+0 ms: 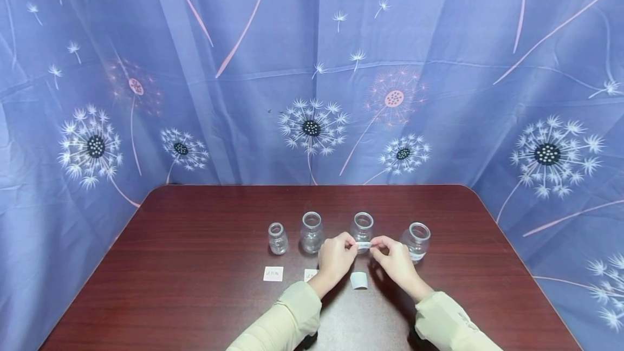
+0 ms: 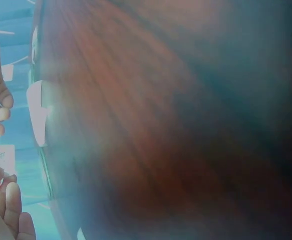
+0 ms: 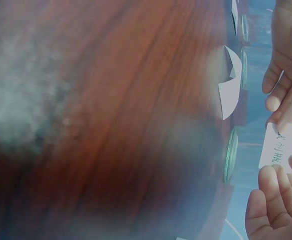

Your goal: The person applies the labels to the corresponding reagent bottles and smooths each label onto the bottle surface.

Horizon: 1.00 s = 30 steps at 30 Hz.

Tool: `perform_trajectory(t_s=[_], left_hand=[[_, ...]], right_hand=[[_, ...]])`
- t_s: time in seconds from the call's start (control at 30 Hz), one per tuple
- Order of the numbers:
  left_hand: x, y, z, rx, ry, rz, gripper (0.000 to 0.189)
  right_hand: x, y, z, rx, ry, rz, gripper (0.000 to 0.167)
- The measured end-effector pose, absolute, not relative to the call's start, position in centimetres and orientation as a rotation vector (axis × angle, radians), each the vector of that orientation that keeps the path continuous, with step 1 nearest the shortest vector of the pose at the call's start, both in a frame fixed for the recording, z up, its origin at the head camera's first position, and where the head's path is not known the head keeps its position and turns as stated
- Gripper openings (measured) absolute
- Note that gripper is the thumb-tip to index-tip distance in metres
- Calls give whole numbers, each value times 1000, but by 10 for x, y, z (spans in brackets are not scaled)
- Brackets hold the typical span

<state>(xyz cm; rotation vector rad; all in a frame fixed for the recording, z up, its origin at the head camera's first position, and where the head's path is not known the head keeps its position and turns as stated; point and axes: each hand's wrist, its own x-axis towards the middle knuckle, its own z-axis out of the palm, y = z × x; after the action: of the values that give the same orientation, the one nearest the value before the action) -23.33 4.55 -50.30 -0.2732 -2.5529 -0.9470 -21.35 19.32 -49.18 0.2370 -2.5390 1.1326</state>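
Note:
Between my two hands is a small white label [image 1: 363,245] with dark handwriting, which shows larger in the right wrist view as a writing-marked label [image 3: 277,146]. My left hand [image 1: 336,253] pinches its left end with thumb and fingers. At the opposite end my right hand [image 1: 394,263] pinches it too. The label overlaps the lower front of a clear glass jar [image 1: 363,222], open at the top. On the table below the hands lies a curled white paper piece [image 1: 359,280].
Left of the hands stand a small glass jar [image 1: 278,240] and a larger glass jar [image 1: 311,232]. Another glass jar [image 1: 417,234], right, bears a white label [image 1: 417,257] low down. A written white label [image 1: 273,273] lies at left; another white label [image 1: 310,274] is partly hidden by my left arm.

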Motion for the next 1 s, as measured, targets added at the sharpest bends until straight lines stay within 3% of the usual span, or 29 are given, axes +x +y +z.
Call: perform_trajectory(t_s=[0.23,0.53,1.0], left_hand=[[-233,45,-503,-272,-2563,-949,3],[-230,43,-501,-353,-2538,-996,7],[-223,35,-492,-342,-2597,-1019,18]], right_hand=[[-207,192,-490,217,-2576,1072,24],[-212,192,-483,218,-2592,1084,54],[-239,192,-475,391,-2683,1146,70]])
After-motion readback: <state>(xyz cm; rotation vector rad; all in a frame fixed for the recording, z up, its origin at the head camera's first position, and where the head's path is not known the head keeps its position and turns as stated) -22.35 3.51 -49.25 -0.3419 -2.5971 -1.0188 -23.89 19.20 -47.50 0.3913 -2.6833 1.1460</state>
